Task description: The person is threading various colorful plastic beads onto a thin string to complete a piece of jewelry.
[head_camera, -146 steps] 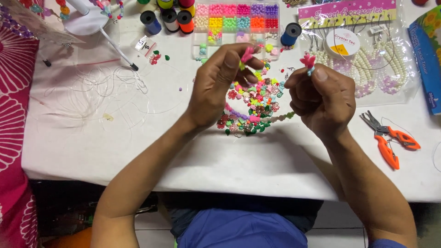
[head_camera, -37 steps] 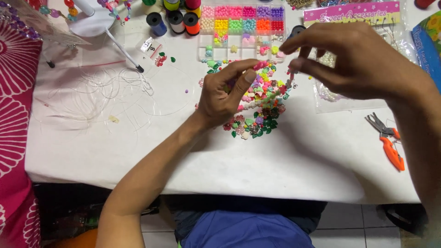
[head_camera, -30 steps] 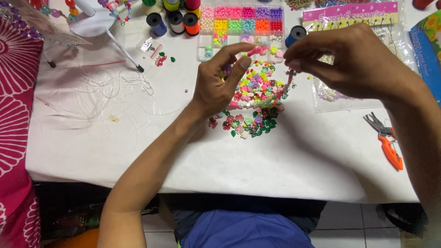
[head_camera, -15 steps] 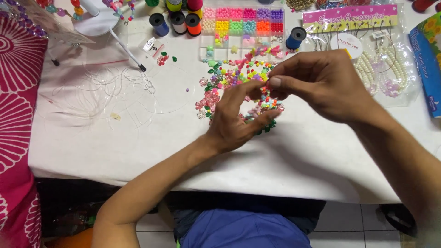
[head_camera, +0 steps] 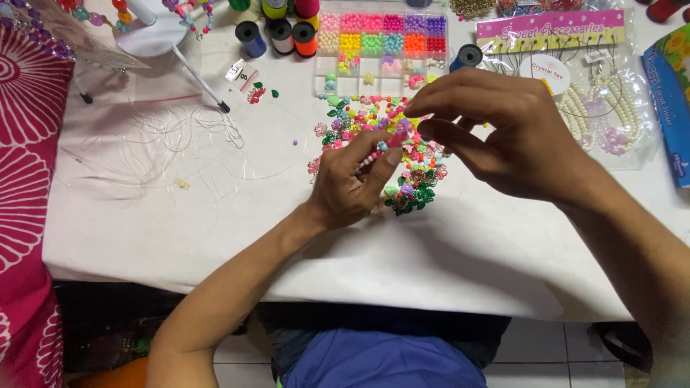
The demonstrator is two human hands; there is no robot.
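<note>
Right hand [head_camera: 517, 136] now lower, pinching above beaded strand [head_camera: 381, 147] gripped in left hand [head_camera: 352, 187].

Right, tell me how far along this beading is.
Done: a short run of pink beads already sits strung between the hands. In hand: the left hand pinches that strand while the right hand works at its end. Left: a large pile of loose beads still lies on the white table, and the bead organiser box is full.
</note>
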